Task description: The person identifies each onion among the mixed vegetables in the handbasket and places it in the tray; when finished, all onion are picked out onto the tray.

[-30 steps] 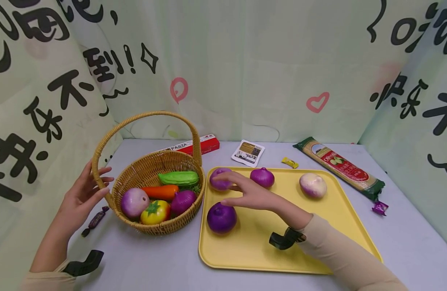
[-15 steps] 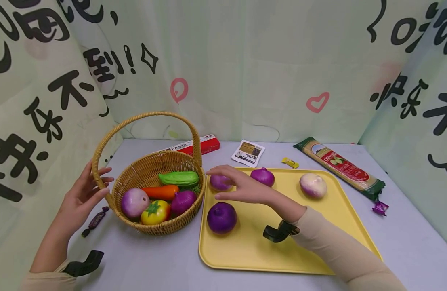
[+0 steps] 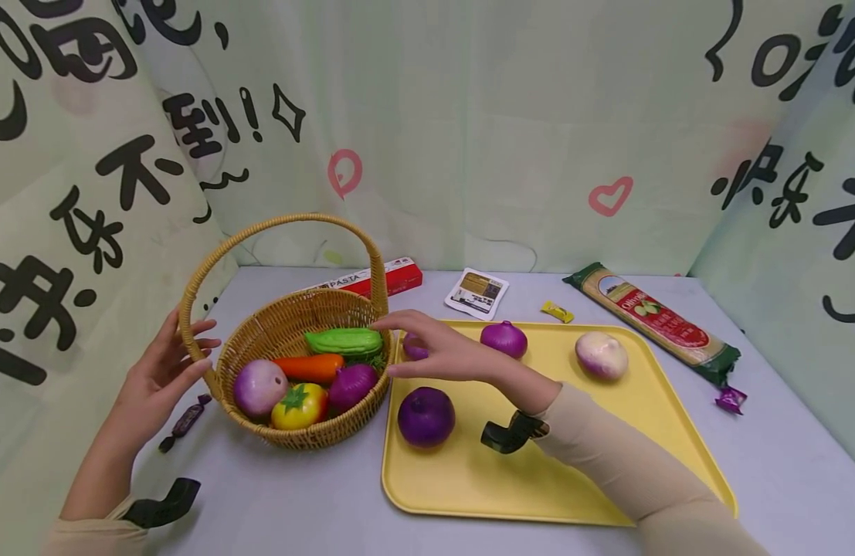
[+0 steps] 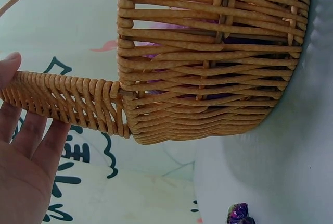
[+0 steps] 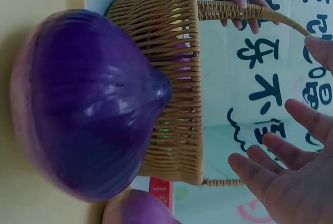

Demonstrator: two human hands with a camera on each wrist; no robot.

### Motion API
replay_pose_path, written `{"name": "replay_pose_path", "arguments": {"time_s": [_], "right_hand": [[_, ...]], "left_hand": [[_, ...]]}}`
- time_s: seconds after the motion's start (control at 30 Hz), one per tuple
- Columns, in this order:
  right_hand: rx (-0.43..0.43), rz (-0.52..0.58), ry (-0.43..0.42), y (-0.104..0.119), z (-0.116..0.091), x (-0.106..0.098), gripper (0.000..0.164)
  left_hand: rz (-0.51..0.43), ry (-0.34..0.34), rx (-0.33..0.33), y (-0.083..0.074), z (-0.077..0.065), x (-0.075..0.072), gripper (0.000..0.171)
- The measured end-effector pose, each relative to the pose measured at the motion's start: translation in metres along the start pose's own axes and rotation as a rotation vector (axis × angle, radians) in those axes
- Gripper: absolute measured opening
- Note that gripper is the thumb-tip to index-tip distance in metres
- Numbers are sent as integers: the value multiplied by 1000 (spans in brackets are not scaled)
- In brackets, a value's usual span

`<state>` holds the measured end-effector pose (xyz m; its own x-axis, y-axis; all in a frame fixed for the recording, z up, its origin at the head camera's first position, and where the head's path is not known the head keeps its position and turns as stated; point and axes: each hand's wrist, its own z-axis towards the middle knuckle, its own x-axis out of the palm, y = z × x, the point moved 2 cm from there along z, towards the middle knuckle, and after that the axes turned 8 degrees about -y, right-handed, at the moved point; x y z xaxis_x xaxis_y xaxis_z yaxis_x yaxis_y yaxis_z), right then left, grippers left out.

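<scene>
My left hand holds the left side of the wicker basket by its arched handle. In the left wrist view the thumb lies on one side of the handle and the fingers on the other. Inside the basket are a pale purple onion, a carrot, a green ridged gourd, a yellow-red tomato and a darker purple onion. My right hand, holding nothing, has its fingers apart, fingertips right at the basket's right rim. Below it sits a dark purple onion.
On the yellow tray are also a partly hidden onion, a purple onion and a white-purple one. Behind lie a pasta box, a white sachet, a yellow candy and a noodle packet. Purple candies flank both sides.
My right hand has moved left from over the tray's onions to the basket's right rim. My left hand stays on the handle, and the basket and vegetables have not moved.
</scene>
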<state>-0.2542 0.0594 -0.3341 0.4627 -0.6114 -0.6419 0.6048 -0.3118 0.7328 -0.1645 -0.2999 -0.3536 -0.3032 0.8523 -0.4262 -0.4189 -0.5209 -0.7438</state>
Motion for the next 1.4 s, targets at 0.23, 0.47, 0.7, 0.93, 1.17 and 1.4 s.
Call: {"name": "replay_pose_path", "arguments": {"time_s": [0.23,0.47,0.7,0.93,1.17,1.4], "right_hand": [[-31,41,35,10,17,5,55],[-17,58,55,15,30,10,53],[-37,3,64,19,42,14,52],[-47,-13,76,26,54,19,52],[-56,-37,99,29,68,24,53],[-147,-159,115,34,83,28,56]], "left_hand": [[-11,6,26,1,0,0,85],[-25,8,30,1,0,1,83],[-24,10,20,1,0,2,84],[-20,8,18,1,0,2,86],[-16,5,14,1,0,2,85],[-13,-3,-6,1,0,1,85]]}}
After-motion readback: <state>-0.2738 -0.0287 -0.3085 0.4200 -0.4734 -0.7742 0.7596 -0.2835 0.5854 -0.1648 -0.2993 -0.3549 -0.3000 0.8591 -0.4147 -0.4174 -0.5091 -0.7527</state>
